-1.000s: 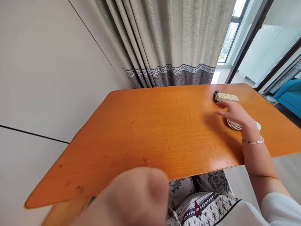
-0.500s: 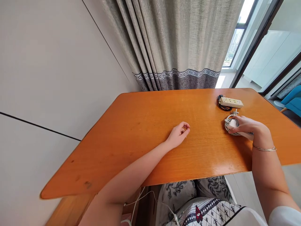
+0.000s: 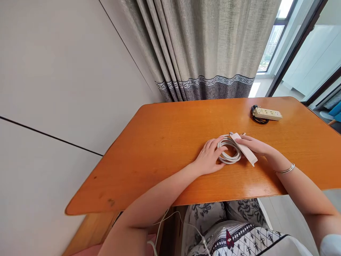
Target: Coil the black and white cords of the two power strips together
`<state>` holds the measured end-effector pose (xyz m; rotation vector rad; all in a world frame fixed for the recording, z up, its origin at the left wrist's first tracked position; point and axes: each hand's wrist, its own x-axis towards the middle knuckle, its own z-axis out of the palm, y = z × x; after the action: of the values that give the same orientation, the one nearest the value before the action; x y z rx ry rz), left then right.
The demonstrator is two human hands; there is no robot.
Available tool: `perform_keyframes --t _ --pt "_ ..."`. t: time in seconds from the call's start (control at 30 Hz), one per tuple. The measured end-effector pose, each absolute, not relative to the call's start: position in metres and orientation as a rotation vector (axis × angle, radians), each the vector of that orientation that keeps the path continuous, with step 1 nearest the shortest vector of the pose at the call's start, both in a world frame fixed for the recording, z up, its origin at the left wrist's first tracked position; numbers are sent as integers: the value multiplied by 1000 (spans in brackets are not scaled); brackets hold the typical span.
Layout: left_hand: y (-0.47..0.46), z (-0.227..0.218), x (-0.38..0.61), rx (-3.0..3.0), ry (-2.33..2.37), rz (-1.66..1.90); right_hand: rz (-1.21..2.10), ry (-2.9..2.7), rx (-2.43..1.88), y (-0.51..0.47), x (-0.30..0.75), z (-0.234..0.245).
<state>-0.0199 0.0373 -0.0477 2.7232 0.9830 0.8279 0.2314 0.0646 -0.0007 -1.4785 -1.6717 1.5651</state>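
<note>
A white power strip (image 3: 245, 151) is tilted on edge over the middle right of the table, its coiled white cord (image 3: 229, 160) to its left. My right hand (image 3: 254, 145) grips the strip, with the thumb on its near face and the other fingers mostly hidden behind it. At the left of the coil, my left hand (image 3: 210, 156) has its fingers around the loops and its thumb over the inner edge. The plug is largely hidden behind the strip and right hand.
A second, cream power strip (image 3: 268, 114) with a black cord (image 3: 259, 120) lies at the back right of the wooden table (image 3: 170, 142). A grey curtain (image 3: 213, 46) hangs beyond the far edge. White panels (image 3: 53, 71) stand along the left.
My right hand has brought the white power strip and coil leftward to the table's middle. My left hand, earlier loosely curled and apart, now takes hold of the coiled cord.
</note>
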Motion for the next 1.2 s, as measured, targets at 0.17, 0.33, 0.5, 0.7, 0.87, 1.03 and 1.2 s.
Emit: perform_keyframes --t 0.17,0.33,0.5,0.7,0.87,1.03,1.2 --pt "53 -44 -31 2723 997 955 1889 -1285 -1425 67 233 -4" --pt "64 -45 -37 2104 993 1234 2003 -1266 -1303 66 242 10" --pt "82 -44 -43 1207 1038 1499 2069 -1072 -1317 62 244 18" --pt "100 -19 -55 544 990 1664 2086 -995 -1299 68 242 3" --pt "111 -2 -83 369 838 1745 2036 -834 -1233 74 239 2" --pt "122 11 -119 175 813 1900 1904 -737 -1198 82 241 8" --pt "128 15 -157 279 874 2087 1810 -924 -1225 82 245 1"
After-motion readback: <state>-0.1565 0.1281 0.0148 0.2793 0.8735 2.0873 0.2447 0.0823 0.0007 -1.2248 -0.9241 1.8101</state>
